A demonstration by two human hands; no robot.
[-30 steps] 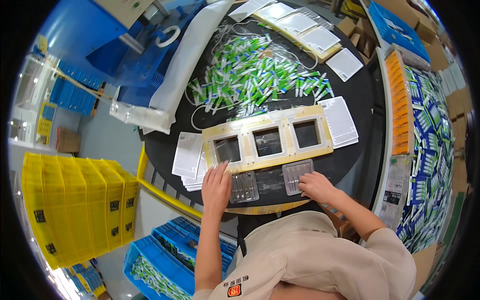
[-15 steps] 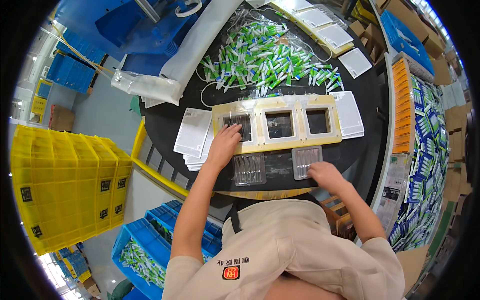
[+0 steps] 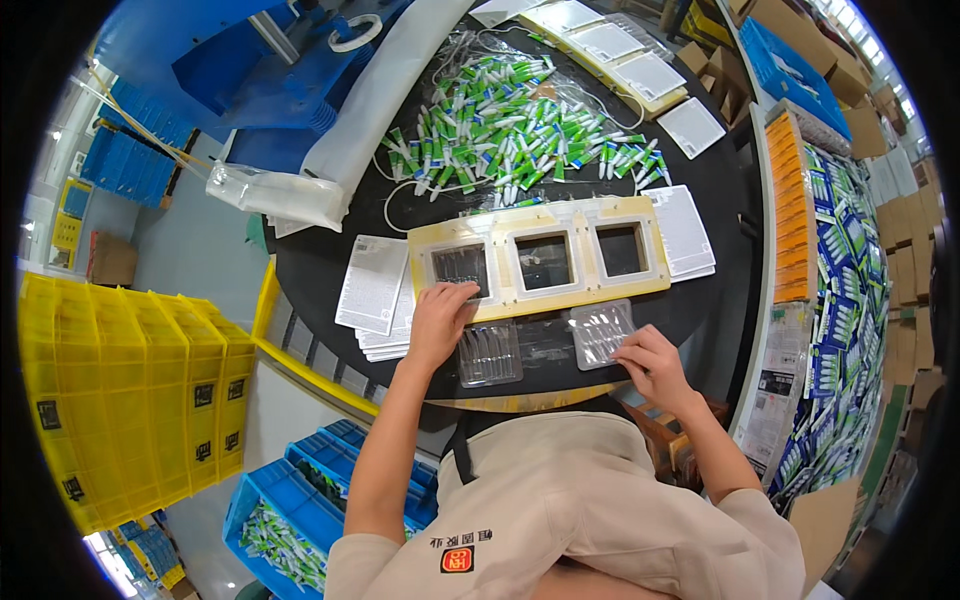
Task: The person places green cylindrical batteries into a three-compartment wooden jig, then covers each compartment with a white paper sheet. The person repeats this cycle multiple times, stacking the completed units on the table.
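Observation:
A yellow-edged frame point(image 3: 590, 287) with three square openings lies across the black table. In its left opening sits a clear plastic blister tray point(image 3: 460, 264). My left hand point(image 3: 440, 322) rests on the near edge of that opening, fingers stretched toward the tray and not gripping it. My right hand point(image 3: 655, 366) pinches the near right corner of another clear blister tray point(image 3: 601, 333), which is tilted up in front of the frame. A third blister tray point(image 3: 489, 353) lies near the table edge, between my hands.
Many green-and-white tubes point(image 3: 510, 125) are heaped beyond the frame. Printed white cards lie left point(image 3: 372, 285) and right point(image 3: 682, 230) of it. A second frame point(image 3: 605, 50) stands far right. Blue crates point(image 3: 285, 500) of tubes and yellow bins point(image 3: 130, 390) are at left.
My right hand has lifted and tilted the blister tray by its corner. My left hand has drawn back from inside the left opening to its near edge.

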